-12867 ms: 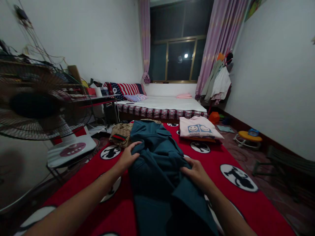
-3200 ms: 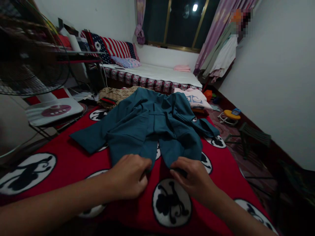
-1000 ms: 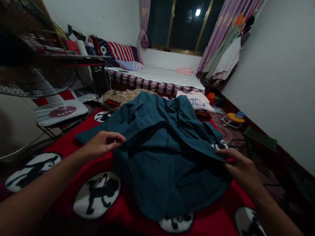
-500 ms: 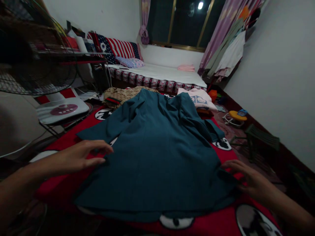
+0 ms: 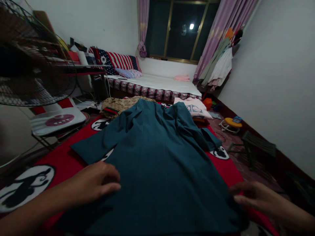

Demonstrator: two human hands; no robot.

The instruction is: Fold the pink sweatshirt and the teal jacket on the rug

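Since a second ago, the edge of cloth I had raised has come down flat, covering the dark inside that showed then, and both my hands have dropped lower in the frame. My left hand (image 5: 94, 182), lower left, is about half open: the fingers curl loosely, the thumb stands apart from them, and I see no cloth caught in the gap. It is over the near left edge of the dark teal, long-sleeved cloth garment (image 5: 157, 167); whether the fingertips touch it I can't tell. My right hand (image 5: 261, 200), lower right, is blurred, its fingers loosely bent and their tips at the garment's right edge; I can't tell whether I have that edge pinched.

The garment lies spread between my hands, filling the lower middle, its broad end nearest me and its shoulders up toward the centre of the frame. One sleeve slants out to the left above my left hand; the other lies bent at the right, well above my right hand. Under it is a red blanket (image 5: 230, 170) with white discs bearing black figures. Beyond the shoulders sit a beige patterned cloth bundle (image 5: 130, 104), left, and a folded pale pink printed top (image 5: 197, 106), right.
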